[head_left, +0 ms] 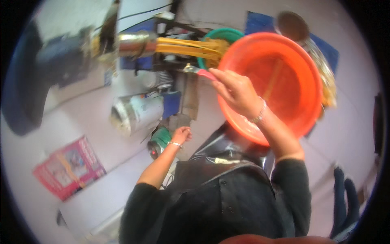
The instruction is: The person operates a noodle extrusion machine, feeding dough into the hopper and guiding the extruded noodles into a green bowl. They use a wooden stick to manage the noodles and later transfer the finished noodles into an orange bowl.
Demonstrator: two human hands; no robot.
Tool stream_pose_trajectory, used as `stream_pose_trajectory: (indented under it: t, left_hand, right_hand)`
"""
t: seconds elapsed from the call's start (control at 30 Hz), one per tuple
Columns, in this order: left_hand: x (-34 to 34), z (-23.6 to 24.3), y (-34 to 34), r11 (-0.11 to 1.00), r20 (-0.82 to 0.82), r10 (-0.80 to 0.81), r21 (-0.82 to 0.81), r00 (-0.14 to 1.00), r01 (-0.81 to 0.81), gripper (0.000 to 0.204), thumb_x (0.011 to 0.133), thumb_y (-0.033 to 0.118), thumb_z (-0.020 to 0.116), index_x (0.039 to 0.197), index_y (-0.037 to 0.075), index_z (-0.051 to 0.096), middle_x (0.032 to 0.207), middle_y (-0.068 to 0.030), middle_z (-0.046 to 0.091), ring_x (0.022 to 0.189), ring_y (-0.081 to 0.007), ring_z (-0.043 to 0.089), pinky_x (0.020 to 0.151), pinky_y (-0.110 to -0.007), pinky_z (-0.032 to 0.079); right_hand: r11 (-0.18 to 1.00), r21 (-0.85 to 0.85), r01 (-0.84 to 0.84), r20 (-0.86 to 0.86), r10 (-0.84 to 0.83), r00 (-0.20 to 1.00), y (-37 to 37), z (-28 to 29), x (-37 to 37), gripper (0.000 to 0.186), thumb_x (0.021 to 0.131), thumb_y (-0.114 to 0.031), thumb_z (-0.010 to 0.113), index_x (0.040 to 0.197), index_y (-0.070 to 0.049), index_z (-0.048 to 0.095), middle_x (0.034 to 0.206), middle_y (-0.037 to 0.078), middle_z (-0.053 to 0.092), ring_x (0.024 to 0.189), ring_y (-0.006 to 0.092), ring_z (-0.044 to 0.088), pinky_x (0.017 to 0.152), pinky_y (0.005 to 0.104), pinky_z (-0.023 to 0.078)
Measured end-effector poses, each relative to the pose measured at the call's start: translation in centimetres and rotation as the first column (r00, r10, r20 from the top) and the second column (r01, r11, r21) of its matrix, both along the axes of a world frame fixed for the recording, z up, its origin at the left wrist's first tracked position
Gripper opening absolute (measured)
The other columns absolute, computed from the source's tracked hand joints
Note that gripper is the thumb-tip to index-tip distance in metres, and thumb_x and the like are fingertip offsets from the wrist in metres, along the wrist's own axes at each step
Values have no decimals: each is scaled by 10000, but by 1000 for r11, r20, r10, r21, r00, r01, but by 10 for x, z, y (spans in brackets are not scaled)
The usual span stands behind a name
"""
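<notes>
My right hand is closed around the red-pink handle of a small tool with a short metal head. Something pale clings to its tip; motion blur hides the exact kind of tool. Its head lies just beside a bundle of thick yellow strands, which runs from a metal cylinder to a green basin. Beneath my right hand and forearm is a big orange-red basin, with a long thin stick-like shape inside. My left hand, fingers curled in, hangs low at my left with nothing visible in it.
Left of centre lies a whitish bucket-like container. A green object is near my left hand. A pink printed box or sheet is at the left. Behind the orange basin are a brown round pan and blue sheeting.
</notes>
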State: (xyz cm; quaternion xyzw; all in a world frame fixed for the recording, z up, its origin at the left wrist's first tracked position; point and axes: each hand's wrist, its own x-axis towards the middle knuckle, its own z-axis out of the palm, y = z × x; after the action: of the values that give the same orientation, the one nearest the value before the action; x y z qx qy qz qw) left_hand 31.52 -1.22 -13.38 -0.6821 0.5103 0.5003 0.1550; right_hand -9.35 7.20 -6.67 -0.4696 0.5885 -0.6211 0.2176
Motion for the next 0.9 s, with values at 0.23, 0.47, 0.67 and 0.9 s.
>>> stream_pose_trajectory:
  t: [0.23, 0.47, 0.67, 0.9]
  left_hand:
    - [-201, 113, 38, 972, -694, 197, 232, 693, -44, 473, 987, 380, 485, 1283, 11, 504, 1204, -105, 580, 1116, -200, 559, 910, -371, 463]
    - [-219, 144, 24, 950, -788, 309, 232, 532, -208, 423, 1005, 320, 450, 1242, -24, 518, 1209, -130, 588, 1146, -229, 546, 1009, -386, 411]
    - [-162, 164, -45, 851, -615, -143, -476, 775, -221, 278, 1011, 253, 417, 1055, 18, 559, 965, -120, 640, 855, -188, 615, 771, -318, 503]
    - [-135, 211, -140, -184, 478, -488, -874, 730, 449, 219, 970, 131, 454, 1101, -16, 550, 813, -169, 630, 678, -281, 616, 650, -365, 492]
  right_hand:
    - [979, 205, -11, 143, -19, 990, 43, 25, 48, 200, 884, -153, 577, 1025, -12, 594, 939, 201, 626, 867, 381, 612, 734, 434, 495]
    - [993, 109, 32, 52, -38, 998, 20, 44, 90, 271, 842, -80, 617, 1098, -27, 547, 877, 196, 611, 809, 388, 614, 683, 432, 497]
    - [987, 46, -153, 92, 149, 985, 8, 17, 112, 449, 826, -141, 620, 1235, -17, 484, 988, 204, 604, 888, 367, 608, 738, 441, 504]
    - [953, 118, -279, 173, 257, 951, 6, -29, 149, 327, 847, -92, 581, 1156, 10, 545, 951, 209, 622, 866, 395, 600, 747, 454, 488]
